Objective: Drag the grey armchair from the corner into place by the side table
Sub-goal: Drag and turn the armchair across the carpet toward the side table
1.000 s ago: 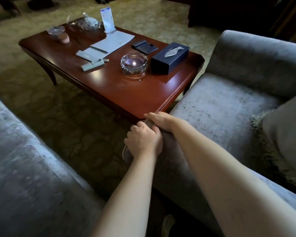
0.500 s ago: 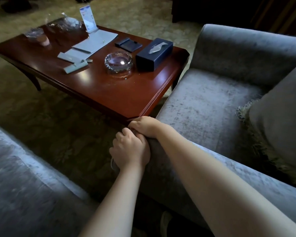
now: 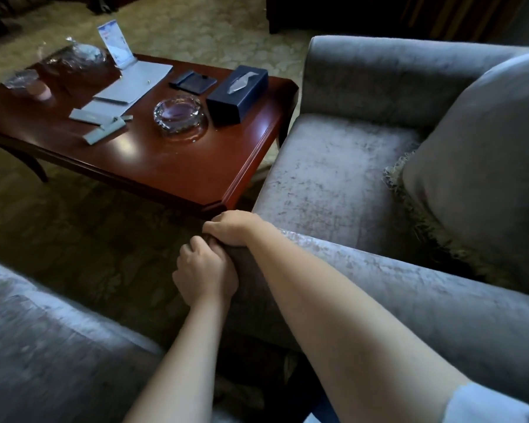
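Observation:
The grey velvet armchair [image 3: 342,178] fills the right half of the view, with its near armrest running from the lower right up to the middle. My right hand [image 3: 232,228] grips the front end of that armrest from above, fingers curled over it. Just below, my left hand [image 3: 203,274] grips the same armrest end from the side. The dark red wooden table [image 3: 171,169] stands at the upper left, and its near right corner almost touches the chair's front beside my right hand.
On the table lie a glass ashtray [image 3: 179,114], a dark tissue box [image 3: 237,93], grey papers [image 3: 129,87], a dark wallet [image 3: 193,81] and a standing card [image 3: 115,44]. A fringed cushion [image 3: 477,166] leans in the chair. Another grey seat [image 3: 43,346] sits at the lower left. Patterned carpet lies between.
Both hands keep their hold on the armrest end. The armchair's front has come closer to the table's near right corner, and my view has shifted a little.

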A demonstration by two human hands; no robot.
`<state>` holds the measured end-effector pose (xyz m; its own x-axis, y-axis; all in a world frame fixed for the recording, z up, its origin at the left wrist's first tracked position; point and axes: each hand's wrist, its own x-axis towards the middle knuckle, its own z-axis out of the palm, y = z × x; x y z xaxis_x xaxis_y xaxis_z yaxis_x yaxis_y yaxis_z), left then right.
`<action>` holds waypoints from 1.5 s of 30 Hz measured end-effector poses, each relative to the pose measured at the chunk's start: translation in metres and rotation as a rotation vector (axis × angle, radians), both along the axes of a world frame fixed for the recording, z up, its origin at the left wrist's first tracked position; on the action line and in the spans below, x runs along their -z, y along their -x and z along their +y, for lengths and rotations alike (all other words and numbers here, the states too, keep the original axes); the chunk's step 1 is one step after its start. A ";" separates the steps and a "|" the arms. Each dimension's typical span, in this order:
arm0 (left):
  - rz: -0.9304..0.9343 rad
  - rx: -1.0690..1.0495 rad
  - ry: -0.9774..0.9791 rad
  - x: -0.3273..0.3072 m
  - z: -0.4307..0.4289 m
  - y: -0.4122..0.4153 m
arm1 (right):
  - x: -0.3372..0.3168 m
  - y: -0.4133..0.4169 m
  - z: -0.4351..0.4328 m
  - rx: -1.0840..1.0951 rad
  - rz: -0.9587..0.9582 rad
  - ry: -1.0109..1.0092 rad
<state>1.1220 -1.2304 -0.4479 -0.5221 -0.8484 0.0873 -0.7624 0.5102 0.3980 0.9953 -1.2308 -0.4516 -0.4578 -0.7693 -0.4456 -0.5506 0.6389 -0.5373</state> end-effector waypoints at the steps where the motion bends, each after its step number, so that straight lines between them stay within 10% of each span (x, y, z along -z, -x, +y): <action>1: -0.002 -0.003 0.003 0.000 0.000 0.002 | -0.003 0.000 0.003 -0.019 -0.006 0.006; 8: -0.057 -0.020 -0.034 -0.001 -0.005 0.003 | -0.028 -0.018 0.138 0.206 0.215 0.292; 15: -0.392 -0.172 -0.212 -0.028 0.037 0.033 | -0.050 0.005 0.404 0.721 0.455 0.013; 19: -0.389 0.427 -0.082 -0.044 0.194 0.076 | -0.057 0.011 0.515 0.970 0.416 -0.156; 24: -0.564 1.082 -0.113 -0.041 0.401 0.106 | -0.018 -0.012 0.527 0.819 0.524 -0.241; 45: -0.498 1.138 -0.109 -0.035 0.413 0.108 | -0.019 0.006 0.524 0.974 0.264 -0.220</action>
